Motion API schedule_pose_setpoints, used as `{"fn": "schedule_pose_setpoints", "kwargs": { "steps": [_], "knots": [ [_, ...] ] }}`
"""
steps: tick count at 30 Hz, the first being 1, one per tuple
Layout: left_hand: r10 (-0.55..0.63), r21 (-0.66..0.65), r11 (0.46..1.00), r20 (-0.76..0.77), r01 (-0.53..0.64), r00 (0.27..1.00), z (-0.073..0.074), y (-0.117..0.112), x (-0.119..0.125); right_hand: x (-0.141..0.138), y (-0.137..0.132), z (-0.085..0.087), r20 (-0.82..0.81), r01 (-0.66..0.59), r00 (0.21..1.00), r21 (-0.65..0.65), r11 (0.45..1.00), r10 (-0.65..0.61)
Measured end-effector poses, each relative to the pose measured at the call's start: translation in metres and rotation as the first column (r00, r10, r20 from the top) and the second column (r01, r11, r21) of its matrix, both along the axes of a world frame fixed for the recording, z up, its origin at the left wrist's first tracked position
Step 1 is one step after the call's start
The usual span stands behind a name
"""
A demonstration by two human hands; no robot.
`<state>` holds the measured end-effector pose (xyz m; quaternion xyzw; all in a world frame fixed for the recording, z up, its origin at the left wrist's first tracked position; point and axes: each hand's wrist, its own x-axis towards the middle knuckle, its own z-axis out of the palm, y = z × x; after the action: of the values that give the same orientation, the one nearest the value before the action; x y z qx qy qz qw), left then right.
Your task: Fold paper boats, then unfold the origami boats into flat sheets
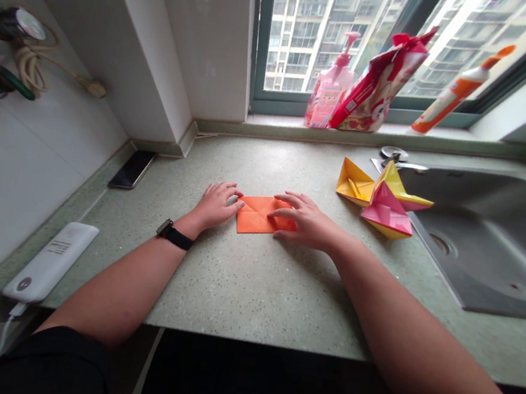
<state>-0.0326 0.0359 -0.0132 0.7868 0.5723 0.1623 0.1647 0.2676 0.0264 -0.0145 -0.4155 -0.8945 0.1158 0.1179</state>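
Observation:
A folded piece of orange paper with creases across it lies flat on the countertop in front of me. At its left edge is my left hand, fingers stretched out, thumb touching the paper's corner. Over the right part of the sheet rests my right hand, its fingers spread and hiding that end. Folded paper boats stand to the right of my right hand: an orange one, a yellow one and a pink one, close together beside the sink.
A steel sink is set into the counter at right. A phone and a white power bank with a cable lie at left. On the windowsill stand a pink pump bottle, a red bag and an orange-white bottle.

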Motion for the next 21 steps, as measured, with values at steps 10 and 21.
{"fn": "schedule_pose_setpoints", "kwargs": {
  "steps": [10,21],
  "knots": [
    [-0.064,-0.053,0.995,0.275,0.082,0.959,0.001,0.000,-0.001,0.002,0.004,-0.005,-0.063,-0.034,0.997,0.039,0.999,0.037],
    [-0.003,0.259,0.947,0.602,-0.191,0.799,0.003,0.002,-0.010,0.001,0.005,-0.004,-0.234,0.049,0.972,0.253,0.966,0.012]
  ]
}}
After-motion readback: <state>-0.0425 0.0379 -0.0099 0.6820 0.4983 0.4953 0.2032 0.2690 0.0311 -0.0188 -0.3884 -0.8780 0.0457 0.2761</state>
